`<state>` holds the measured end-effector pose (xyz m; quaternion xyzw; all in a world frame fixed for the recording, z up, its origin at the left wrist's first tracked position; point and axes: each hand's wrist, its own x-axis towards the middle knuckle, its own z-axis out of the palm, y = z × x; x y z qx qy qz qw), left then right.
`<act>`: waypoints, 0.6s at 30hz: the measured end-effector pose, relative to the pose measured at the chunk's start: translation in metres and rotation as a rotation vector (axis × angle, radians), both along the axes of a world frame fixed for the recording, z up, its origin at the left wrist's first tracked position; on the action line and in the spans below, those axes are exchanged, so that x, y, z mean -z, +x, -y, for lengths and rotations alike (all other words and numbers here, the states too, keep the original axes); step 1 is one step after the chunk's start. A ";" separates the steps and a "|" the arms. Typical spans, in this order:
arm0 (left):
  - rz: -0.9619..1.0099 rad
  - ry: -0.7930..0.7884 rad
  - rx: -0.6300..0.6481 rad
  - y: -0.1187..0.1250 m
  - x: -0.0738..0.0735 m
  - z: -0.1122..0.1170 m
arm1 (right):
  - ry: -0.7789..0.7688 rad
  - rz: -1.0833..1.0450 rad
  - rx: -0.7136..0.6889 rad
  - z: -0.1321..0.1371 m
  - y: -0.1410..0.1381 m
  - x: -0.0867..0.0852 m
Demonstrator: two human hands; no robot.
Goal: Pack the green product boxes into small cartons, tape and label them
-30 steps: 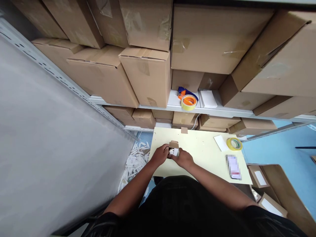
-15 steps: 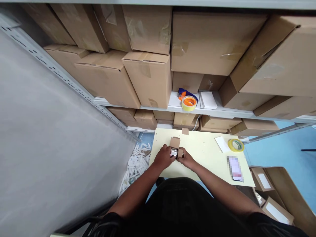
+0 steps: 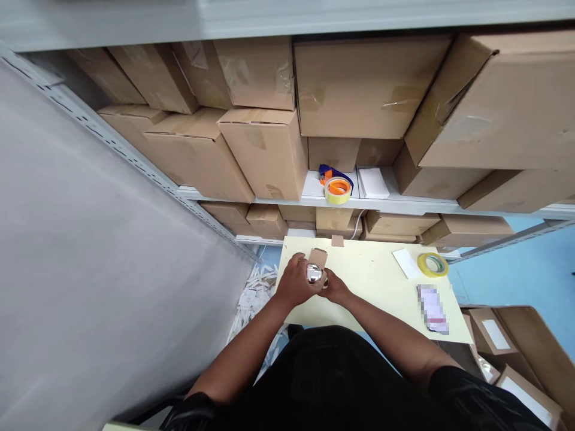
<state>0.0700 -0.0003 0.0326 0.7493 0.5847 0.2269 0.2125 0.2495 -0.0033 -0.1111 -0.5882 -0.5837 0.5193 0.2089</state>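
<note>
My left hand is closed around a shiny, silver, rounded object whose exact kind I cannot make out. The object is at the mouth of a small brown cardboard box with its flap standing up on the far side. My right hand grips that box by its right side. Both hands are over the pale yellow table, close together. Fingers hide most of the box and the lower part of the silver object.
A tape roll, a white paper and a phone lie on the table's right. Brown cartons fill the shelves ahead, with a tape dispenser among them. A large open carton stands lower right; paper strips litter the floor left.
The silver object, in my left hand, has come up from inside the small box and shows more fully. My right hand stays on the box. The view has tilted slightly upward.
</note>
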 end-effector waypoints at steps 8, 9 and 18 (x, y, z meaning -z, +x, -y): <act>0.610 0.010 -0.116 -0.035 -0.051 -0.006 | -0.108 -0.040 -0.029 -0.009 -0.003 -0.014; 0.704 0.021 -0.127 -0.039 -0.051 -0.007 | -0.124 -0.052 -0.028 -0.006 0.000 -0.016; 1.353 -0.201 -0.138 -0.028 -0.052 -0.004 | -0.201 -0.605 0.264 0.045 0.040 -0.107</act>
